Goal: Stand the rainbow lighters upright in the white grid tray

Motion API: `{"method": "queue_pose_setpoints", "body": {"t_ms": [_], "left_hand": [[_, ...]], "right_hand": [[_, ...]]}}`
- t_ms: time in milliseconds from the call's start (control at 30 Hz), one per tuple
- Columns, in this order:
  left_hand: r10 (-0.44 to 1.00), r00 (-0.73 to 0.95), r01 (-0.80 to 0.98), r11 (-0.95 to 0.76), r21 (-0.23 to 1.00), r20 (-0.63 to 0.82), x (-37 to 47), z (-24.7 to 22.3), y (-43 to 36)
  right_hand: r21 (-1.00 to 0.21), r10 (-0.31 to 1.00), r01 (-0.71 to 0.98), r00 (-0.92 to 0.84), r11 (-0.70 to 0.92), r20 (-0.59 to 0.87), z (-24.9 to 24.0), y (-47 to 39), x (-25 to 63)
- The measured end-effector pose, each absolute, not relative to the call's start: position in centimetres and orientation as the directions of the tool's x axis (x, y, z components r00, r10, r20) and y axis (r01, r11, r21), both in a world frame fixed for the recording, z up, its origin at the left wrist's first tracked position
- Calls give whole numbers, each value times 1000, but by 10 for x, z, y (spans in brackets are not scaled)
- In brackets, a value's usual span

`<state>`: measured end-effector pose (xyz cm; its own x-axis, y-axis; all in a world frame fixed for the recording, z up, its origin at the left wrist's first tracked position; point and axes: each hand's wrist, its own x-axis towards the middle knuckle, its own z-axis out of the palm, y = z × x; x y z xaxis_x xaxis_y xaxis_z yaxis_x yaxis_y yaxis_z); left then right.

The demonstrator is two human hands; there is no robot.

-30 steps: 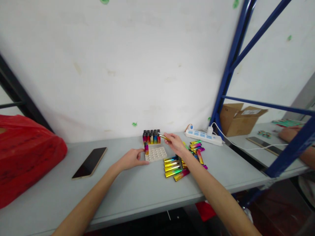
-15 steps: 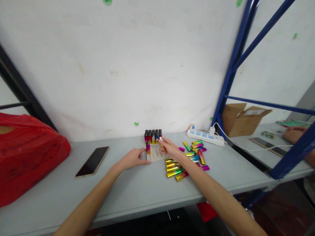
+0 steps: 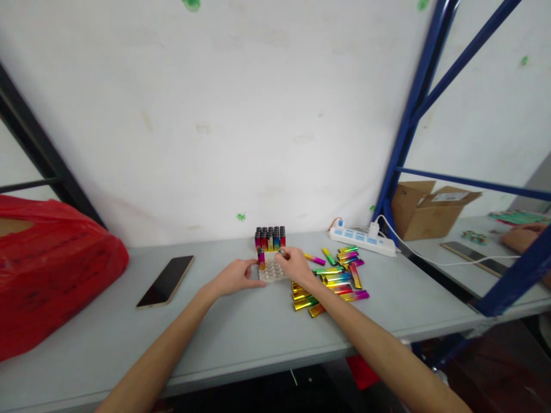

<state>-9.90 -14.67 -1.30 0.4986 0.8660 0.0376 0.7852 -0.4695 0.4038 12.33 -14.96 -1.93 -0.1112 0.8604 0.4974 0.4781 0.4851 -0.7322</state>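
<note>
A white tray (image 3: 272, 271) with rows of holes lies on the table. My left hand (image 3: 236, 276) grips its left front corner, thumb along the front edge and fingers at the left side. Beside those fingers a purple-and-orange lighter (image 3: 261, 259) stands upright in the tray. My right hand (image 3: 294, 265) is closed in a pinch over the tray's right part, holding a lighter whose metal top (image 3: 282, 251) shows; its body is mostly hidden. Behind the tray, several black-topped lighters (image 3: 270, 238) stand in rows. Several shiny, colourful lighters (image 3: 338, 277) lie loose right of the tray, partly under my right forearm.
A phone (image 3: 167, 281) lies to the left, near a red plastic bag (image 3: 55, 275). At the back right are a white power strip (image 3: 362, 240) with a cable, a blue rack post (image 3: 402, 137) and a cardboard box (image 3: 430, 212). Another person's hand (image 3: 523, 236) shows at far right.
My right hand has turned and moved slightly lower over the tray, with the lighter now more upright and mostly hidden. My left hand stays at the tray's corner. The view has shifted slightly.
</note>
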Motion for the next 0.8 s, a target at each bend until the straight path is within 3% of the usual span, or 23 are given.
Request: {"method": "queue_pose_setpoints", "body": {"t_ms": [633, 800], "left_hand": [[862, 505, 781, -478, 402, 44, -99, -13, -147], [862, 505, 781, -473, 408, 33, -98, -11, -148]], "right_hand": [[-676, 837, 538, -107, 503, 537, -18, -149, 126], [-639, 798, 499, -215, 585, 563, -16, -153, 124]]}}
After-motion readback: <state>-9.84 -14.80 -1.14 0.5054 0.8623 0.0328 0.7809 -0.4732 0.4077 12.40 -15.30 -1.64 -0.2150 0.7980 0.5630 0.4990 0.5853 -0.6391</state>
